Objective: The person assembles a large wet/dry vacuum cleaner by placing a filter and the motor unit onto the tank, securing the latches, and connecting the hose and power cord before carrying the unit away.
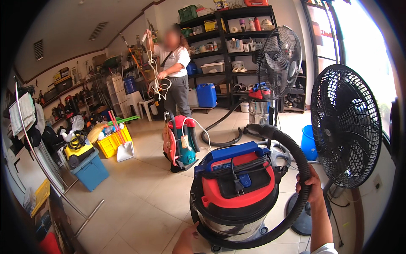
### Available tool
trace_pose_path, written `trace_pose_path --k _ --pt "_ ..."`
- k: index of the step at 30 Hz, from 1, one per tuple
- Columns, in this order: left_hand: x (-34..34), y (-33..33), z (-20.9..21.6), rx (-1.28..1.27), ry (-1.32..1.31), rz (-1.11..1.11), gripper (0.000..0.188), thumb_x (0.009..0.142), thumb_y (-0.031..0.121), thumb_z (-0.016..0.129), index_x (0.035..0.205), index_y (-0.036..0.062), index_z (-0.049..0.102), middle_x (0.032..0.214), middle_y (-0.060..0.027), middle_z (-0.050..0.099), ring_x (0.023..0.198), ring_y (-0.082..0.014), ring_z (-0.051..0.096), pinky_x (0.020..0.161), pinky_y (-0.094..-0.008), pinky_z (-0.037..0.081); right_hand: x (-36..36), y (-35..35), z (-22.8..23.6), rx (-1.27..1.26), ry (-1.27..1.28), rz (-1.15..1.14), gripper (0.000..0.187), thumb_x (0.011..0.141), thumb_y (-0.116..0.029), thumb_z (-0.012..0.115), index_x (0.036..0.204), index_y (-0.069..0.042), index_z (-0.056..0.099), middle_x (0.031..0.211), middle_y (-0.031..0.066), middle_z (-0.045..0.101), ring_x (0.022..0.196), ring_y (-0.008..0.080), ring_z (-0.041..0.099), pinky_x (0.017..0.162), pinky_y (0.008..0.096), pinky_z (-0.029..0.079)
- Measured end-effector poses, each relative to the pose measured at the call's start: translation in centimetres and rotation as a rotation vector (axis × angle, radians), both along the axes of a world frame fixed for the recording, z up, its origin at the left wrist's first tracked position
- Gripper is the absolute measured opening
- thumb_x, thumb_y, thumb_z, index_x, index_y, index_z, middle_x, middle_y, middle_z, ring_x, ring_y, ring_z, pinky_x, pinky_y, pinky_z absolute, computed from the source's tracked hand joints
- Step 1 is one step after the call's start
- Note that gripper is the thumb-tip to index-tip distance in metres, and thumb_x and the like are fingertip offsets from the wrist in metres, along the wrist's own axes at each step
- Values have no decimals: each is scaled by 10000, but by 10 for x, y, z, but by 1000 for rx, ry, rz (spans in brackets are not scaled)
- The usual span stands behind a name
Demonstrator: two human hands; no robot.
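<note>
A wet-and-dry vacuum cleaner point(237, 178) stands upright on the floor before me, with a red and black lid, a blue handle and a shiny metal drum. Its black power cord point(237, 167) lies bundled on the lid, the plug hanging down. A thick black ribbed vacuum hose point(303, 169) loops around its right side and front. My right hand point(312, 184) is closed around this hose, right of the drum. Low at the vacuum's left side, my left hand point(189, 237) is closed at the hose's lower stretch, its fingers partly hidden.
Pedestal fans point(347, 127) stand at right, near a blue bucket point(309, 142). Ahead are a red and teal machine point(184, 144) and another vacuum point(259, 111). A person point(175, 67) holds a pale cord point(158, 80). A yellow crate point(114, 144) and blue bin point(91, 171) stand left.
</note>
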State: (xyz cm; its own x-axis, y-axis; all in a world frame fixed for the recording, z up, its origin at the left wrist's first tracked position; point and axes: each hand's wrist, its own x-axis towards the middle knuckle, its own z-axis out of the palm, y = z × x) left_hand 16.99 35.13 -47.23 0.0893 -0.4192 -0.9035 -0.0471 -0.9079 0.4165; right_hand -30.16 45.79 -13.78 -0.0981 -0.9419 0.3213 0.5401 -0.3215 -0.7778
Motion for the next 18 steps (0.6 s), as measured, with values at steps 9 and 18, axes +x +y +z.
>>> trace_pose_path --k 9,18 --pt "2 10 37 -227 398 189 467 725 444 625 1041 128 490 970 -95 573 903 -281 539 824 -485 395 10 -3 28 58 396 -282 540 631 -86 639 1089 -69 354 704 108 512 423 168 524 369 267 449" --pt "27 49 127 -711 797 556 250 747 318 562 784 78 500 633 -71 529 587 -217 530 568 -342 462 -39 -52 9 3 455 -255 616 611 -48 601 1179 -54 363 884 74 504 734 138 542 590 267 473"
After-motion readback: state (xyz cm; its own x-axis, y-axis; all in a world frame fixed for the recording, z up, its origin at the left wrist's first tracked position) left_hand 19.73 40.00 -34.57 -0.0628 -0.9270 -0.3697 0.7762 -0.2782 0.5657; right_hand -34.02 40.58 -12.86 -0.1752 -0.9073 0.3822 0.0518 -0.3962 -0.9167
